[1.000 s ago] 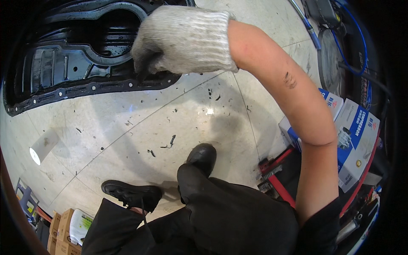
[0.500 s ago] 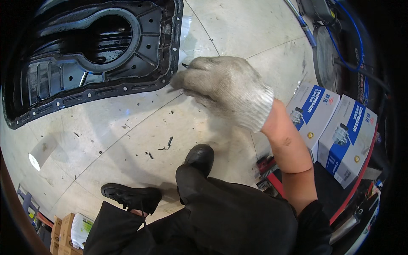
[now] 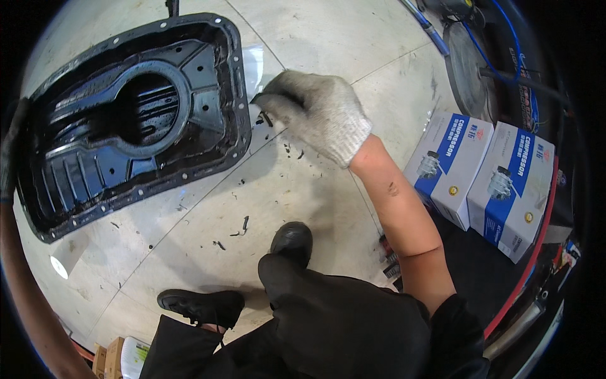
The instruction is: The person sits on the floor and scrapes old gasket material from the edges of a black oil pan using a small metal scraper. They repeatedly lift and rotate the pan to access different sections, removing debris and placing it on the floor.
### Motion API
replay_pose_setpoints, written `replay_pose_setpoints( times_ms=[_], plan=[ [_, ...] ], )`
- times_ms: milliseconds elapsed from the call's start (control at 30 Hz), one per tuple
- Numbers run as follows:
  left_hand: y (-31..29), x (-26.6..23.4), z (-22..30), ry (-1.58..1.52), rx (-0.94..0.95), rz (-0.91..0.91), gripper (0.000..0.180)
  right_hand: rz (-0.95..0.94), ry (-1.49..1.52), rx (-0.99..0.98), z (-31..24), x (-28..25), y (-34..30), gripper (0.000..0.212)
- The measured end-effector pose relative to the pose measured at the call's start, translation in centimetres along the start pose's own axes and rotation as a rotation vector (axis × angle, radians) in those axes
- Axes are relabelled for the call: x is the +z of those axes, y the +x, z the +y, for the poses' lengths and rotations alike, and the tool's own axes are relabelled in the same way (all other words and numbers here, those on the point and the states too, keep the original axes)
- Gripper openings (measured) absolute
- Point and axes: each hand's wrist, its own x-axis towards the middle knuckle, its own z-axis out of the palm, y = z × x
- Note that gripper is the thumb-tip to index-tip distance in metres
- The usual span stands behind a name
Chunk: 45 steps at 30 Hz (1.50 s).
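Evidently, the fingers of the gloved right hand (image 3: 317, 112) are curled, tips close together, beside a dark scrap (image 3: 267, 119); whether anything is pinched cannot be told. At the left end of the black pan (image 3: 136, 151), the left hand (image 3: 12, 142) is seen dimly; its grip cannot be told. The pan is supported on the floor (image 3: 315, 196). Scrap handling is judged in hand; clearance from the bolt-holed rim (image 3: 242, 120) is called for next. Sideways room is offered toward two boxes (image 3: 445, 164).
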Motion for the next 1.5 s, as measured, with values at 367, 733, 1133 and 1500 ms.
replay_pose_setpoints(
  times_ms=[367, 733, 1133, 1500],
  plan=[
    [-4.0, -0.5, 2.6, -0.090, -0.065, 0.045, 0.040, -0.110, -0.043, -0.086, -1.0, -0.5, -0.4, 0.031],
    [-5.3, -1.4, 0.8, -0.075, -0.057, 0.065, 0.044, -0.305, -0.135, -0.051, -2.3, -1.8, 0.5, 0.039],
    [-5.8, -2.1, 0.3, -0.022, -0.112, 0.037, 0.053, 0.085, 0.277, 0.194, -2.8, 4.9, -6.8, 0.025],
    [-11.6, -4.7, -2.1, 0.149, -0.257, 0.003, 0.064, 0.071, -0.132, 0.145, -4.2, 5.3, -8.2, 0.027]
  ],
)
